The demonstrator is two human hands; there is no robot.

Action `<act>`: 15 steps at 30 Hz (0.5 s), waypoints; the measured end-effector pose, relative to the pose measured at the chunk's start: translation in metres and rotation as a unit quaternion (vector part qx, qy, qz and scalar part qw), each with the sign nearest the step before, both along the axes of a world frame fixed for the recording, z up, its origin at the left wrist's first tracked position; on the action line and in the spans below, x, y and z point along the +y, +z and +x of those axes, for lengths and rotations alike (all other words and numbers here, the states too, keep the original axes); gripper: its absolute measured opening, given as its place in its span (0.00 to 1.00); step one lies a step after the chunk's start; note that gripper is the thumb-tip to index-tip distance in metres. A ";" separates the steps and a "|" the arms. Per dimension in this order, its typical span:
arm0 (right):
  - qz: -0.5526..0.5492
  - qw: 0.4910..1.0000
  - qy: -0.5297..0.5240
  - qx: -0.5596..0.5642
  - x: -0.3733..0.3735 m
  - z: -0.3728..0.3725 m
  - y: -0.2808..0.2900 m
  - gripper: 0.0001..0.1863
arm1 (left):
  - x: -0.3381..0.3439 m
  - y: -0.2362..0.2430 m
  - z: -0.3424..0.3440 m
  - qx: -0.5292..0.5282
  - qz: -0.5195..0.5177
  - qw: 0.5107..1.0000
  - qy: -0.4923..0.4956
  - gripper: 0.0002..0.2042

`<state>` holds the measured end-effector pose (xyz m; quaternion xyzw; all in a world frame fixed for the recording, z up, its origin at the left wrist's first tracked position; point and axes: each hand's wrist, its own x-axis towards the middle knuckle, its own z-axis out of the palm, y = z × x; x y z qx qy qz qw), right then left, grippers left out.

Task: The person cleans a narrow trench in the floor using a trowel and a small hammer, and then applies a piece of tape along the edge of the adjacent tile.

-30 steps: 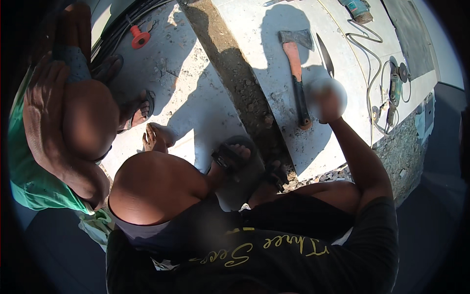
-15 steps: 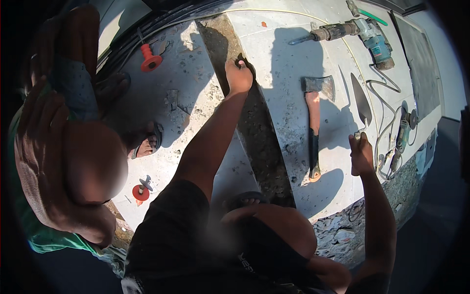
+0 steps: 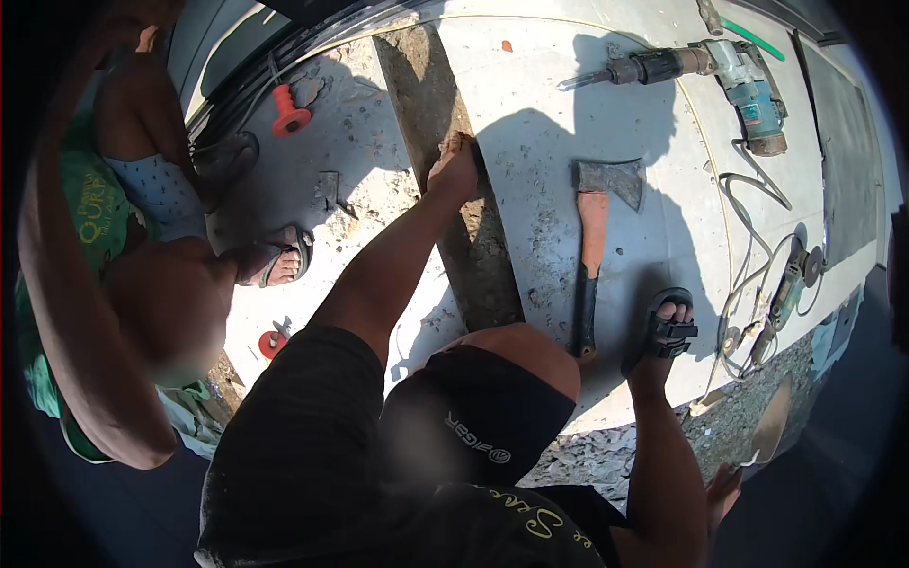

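Note:
My left hand (image 3: 452,167) reaches into the narrow strip of exposed rubble and dirt (image 3: 410,71) between pale tiles, fingers curled; whatever it holds is hidden. At the lower right my right hand (image 3: 724,494), partly hidden by my leg, grips a pointed trowel (image 3: 771,418) by its handle, the blade out over the rough ground. An axe (image 3: 592,232) with a pink and black handle lies on the tiles right of the strip, beside my sandalled right foot (image 3: 670,325).
A co-worker (image 3: 123,293) crouches at left. A red-guarded chisel (image 3: 289,118) and red object (image 3: 272,345) lie on the left tiles. At right are a teal demolition hammer (image 3: 753,109), an angle grinder (image 3: 788,289), looping cords and a grey panel (image 3: 833,142).
My right hand has carried the trowel from beside the axe down to the lower right. My left hand has moved up into the dirt strip. My right foot has stepped onto the tiles.

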<state>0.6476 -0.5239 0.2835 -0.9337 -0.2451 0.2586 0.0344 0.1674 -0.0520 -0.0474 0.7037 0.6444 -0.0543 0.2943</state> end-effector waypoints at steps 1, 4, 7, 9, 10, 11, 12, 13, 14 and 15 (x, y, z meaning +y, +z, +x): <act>0.050 0.999 -0.001 0.009 0.022 0.002 -0.012 0.21 | -0.019 0.008 0.007 -0.005 -0.053 0.999 -0.008 0.31; 0.208 0.975 0.025 0.070 0.121 -0.004 -0.046 0.17 | -0.088 -0.001 -0.001 0.230 0.064 0.863 -0.445 0.20; 0.293 0.935 0.168 0.110 0.224 -0.033 -0.067 0.16 | -0.104 0.028 -0.008 0.071 -0.251 0.751 -0.607 0.12; 0.304 0.904 0.249 0.170 0.283 -0.053 -0.079 0.15 | -0.103 0.031 -0.026 0.001 -0.262 0.775 -0.575 0.12; 0.290 0.891 0.262 0.230 0.308 -0.061 -0.085 0.15 | -0.091 0.029 -0.030 -0.002 -0.229 0.787 -0.572 0.11; 0.310 0.867 0.335 0.197 0.330 -0.070 -0.091 0.15 | -0.077 0.027 -0.034 -0.002 -0.195 0.798 -0.570 0.09; 0.328 0.835 0.411 0.165 0.352 -0.079 -0.100 0.14 | -0.060 0.023 -0.046 0.029 -0.116 0.858 -0.499 0.09; 0.287 0.838 0.431 0.175 0.371 -0.082 -0.114 0.14 | -0.046 0.028 -0.044 0.057 -0.034 0.903 -0.424 0.08; 0.246 0.838 0.451 0.184 0.391 -0.086 -0.128 0.13 | -0.040 0.031 -0.035 0.132 0.029 0.931 -0.339 0.18; 0.242 0.832 0.466 0.178 0.415 -0.091 -0.137 0.13 | -0.024 0.044 -0.014 0.193 0.086 0.947 -0.244 0.32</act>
